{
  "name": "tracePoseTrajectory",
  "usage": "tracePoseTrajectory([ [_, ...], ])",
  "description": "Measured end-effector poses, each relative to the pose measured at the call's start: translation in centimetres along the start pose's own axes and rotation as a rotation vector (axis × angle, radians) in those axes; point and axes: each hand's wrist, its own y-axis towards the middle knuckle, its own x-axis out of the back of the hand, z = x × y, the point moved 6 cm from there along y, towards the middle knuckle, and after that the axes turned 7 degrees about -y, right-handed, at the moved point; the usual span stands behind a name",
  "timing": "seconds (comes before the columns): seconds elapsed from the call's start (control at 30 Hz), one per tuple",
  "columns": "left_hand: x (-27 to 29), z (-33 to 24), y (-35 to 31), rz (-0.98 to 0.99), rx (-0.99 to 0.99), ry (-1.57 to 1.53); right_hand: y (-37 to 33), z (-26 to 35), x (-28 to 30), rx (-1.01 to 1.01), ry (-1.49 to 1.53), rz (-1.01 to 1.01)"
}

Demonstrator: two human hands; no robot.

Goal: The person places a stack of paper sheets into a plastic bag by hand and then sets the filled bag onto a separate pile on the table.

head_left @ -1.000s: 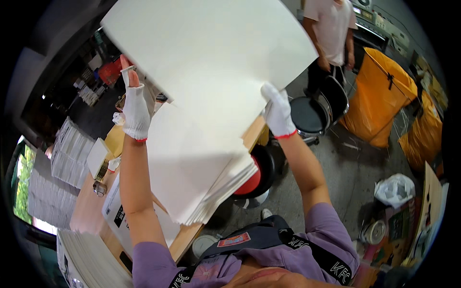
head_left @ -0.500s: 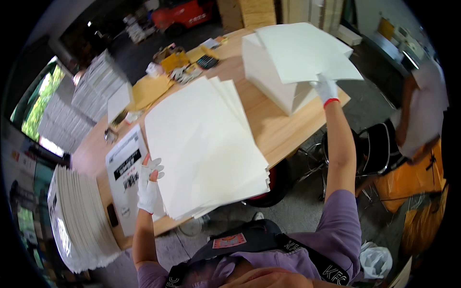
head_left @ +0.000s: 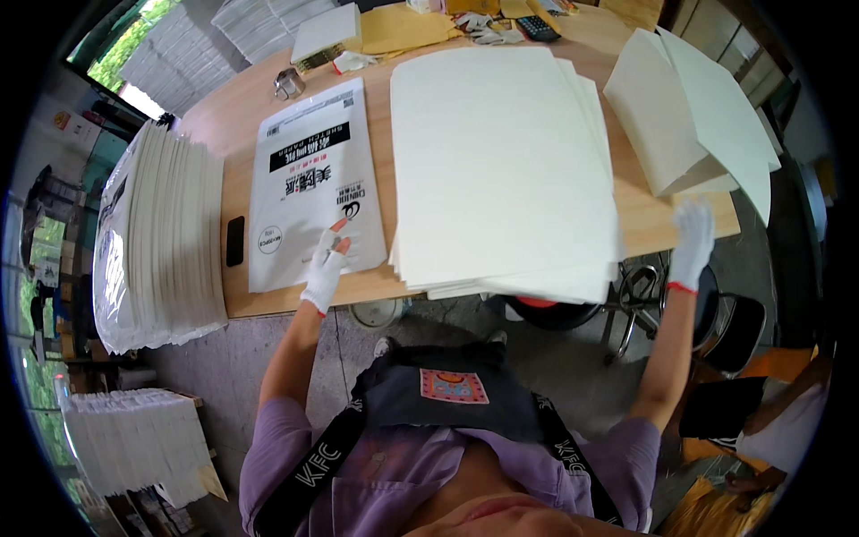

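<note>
My left hand (head_left: pixel 324 268), in a white glove with two fingertips bare, is over the lower edge of a printed white plastic bag (head_left: pixel 300 201) lying flat on the table. Its fingers are spread and hold nothing. To its right is a slightly fanned pile of large cream paper sheets (head_left: pixel 501 170). My right hand (head_left: pixel 692 242), gloved with a red cuff, hovers by the table's right front edge, below a tall paper stack (head_left: pixel 653 116). Motion smears its fingers. The stack's top sheet (head_left: pixel 725 107) hangs over its right side.
A thick stack of filled plastic packs (head_left: pixel 165 233) stands at the table's left, beside a black phone (head_left: pixel 235 241). Along the back lie a metal cup (head_left: pixel 288 83), yellow envelopes (head_left: pixel 407 29) and a calculator (head_left: pixel 539 28). A stool (head_left: pixel 640 295) and another person (head_left: pixel 792 430) are at the right.
My view has turned to the right and down. My right hand has come away from the top sheet of the tall stack, back toward me. My left hand stays near the bag, fingers spread.
</note>
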Motion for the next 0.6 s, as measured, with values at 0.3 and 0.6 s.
tracePoseTrajectory([
  [0.3, 3.5, 5.6, -3.7, 0.545, 0.042, -0.065, -34.6, 2.8, -32.7, 0.821, -1.279, 0.626],
  [0.6, 10.2, 7.3, -7.7, 0.717, 0.155, -0.062, -36.0, 0.1, -33.7, 0.918, -1.524, 0.596],
])
